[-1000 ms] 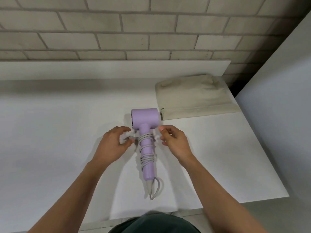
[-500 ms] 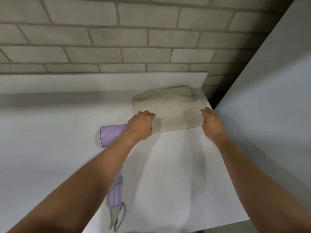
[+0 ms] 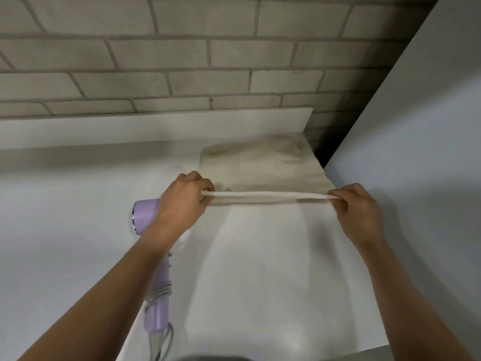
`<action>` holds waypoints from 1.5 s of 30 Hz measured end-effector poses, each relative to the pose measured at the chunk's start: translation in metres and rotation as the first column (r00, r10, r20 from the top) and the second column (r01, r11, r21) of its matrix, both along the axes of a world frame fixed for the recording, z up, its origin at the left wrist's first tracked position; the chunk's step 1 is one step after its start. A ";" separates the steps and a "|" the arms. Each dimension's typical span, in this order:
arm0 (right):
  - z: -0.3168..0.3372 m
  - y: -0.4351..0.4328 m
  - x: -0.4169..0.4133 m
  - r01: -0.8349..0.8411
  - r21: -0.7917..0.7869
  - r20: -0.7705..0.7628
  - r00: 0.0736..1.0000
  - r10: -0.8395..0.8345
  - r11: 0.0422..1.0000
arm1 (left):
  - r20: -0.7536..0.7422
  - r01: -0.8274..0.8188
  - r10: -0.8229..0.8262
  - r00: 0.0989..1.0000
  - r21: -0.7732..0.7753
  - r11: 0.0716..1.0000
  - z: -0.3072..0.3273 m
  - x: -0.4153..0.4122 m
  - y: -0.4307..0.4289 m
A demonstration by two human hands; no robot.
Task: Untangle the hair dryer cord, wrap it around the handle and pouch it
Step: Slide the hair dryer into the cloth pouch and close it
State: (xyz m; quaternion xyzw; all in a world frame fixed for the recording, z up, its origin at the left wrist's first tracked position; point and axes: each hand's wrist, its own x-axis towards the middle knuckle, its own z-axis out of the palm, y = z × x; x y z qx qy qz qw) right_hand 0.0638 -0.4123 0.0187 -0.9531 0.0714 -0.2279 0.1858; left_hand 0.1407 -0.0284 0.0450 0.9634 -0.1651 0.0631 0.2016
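A beige cloth pouch lies at the back right of the white table. My left hand grips the left end of its near edge, and my right hand pinches the right end, so the edge is lifted and stretched between them. The lilac hair dryer lies on the table under my left forearm. Its grey cord is coiled round the handle, with a loop at the butt end. Part of the dryer's head and handle is hidden by my arm.
A grey brick wall rises behind the table's low white back ledge. A tall white panel stands close on the right. The table's front right edge is near my right forearm.
Both hands left the dryer, reached to the pouch and took hold of its near edge, which is now lifted and pulled taut. The dryer stays on the table.
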 end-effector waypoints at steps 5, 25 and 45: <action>-0.006 0.010 -0.063 -0.018 0.013 0.161 0.987 0.015 1.000 | -0.111 -0.132 0.095 0.989 -0.405 0.905 0.005 -0.062 0.017; 0.052 0.250 -0.114 -0.095 0.577 -0.330 0.881 0.338 0.811 | -0.251 -0.093 -0.029 0.967 -0.459 0.883 -0.003 -0.136 0.061; 0.018 0.218 -0.112 0.060 0.288 -0.446 0.892 0.079 0.956 | -0.067 0.183 -0.217 0.974 -0.333 0.925 0.005 -0.107 0.091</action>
